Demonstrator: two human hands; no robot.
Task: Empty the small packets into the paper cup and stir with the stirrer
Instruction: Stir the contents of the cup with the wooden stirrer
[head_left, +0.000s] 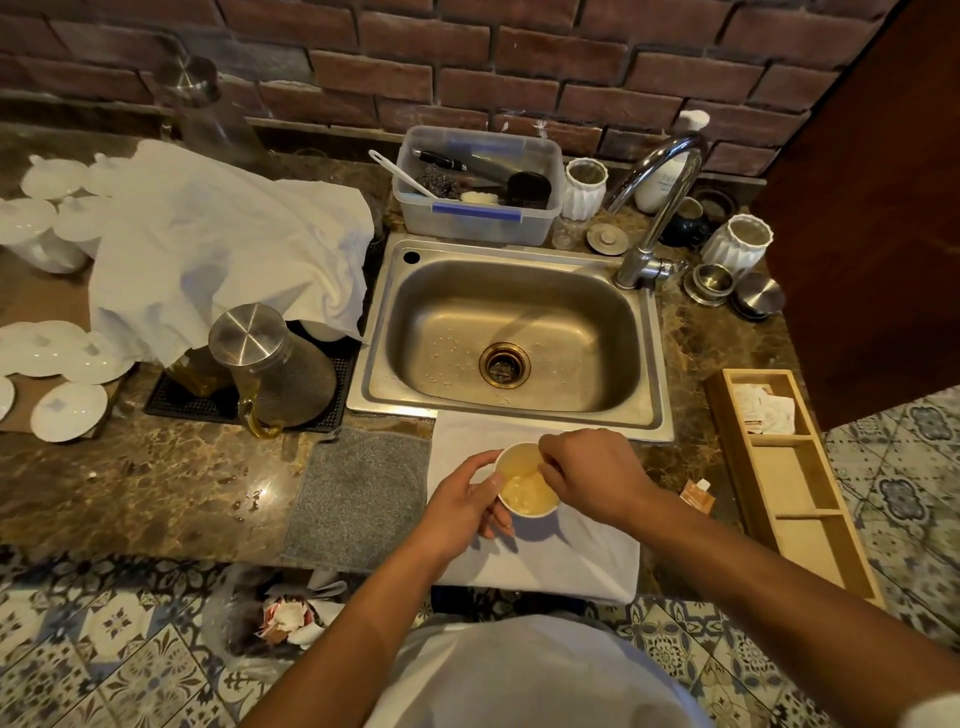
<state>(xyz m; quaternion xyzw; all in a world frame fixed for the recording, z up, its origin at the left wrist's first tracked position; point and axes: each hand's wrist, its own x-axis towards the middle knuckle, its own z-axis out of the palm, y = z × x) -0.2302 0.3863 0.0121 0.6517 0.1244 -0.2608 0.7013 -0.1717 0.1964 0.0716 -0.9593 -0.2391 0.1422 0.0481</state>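
Note:
A white paper cup (525, 488) holding pale yellowish liquid stands on a white cloth (571, 556) at the counter's front edge, just below the sink. My left hand (462, 506) wraps around the cup's left side. My right hand (592, 475) hovers over the cup's right rim, fingers pinched on a thin stirrer (524, 474) that dips into the liquid; most of the stirrer is hidden by my fingers. An orange and white small packet (698, 493) lies on the counter to the right of the cloth.
A steel sink (511, 332) with a tap (660, 208) lies behind the cup. A wooden organiser (795, 483) with white packets (769, 408) stands at right. A grey mat (358, 496), a metal-lidded jug (270, 364), draped cloth and white plates sit left. A bin bag (280, 618) is on the floor.

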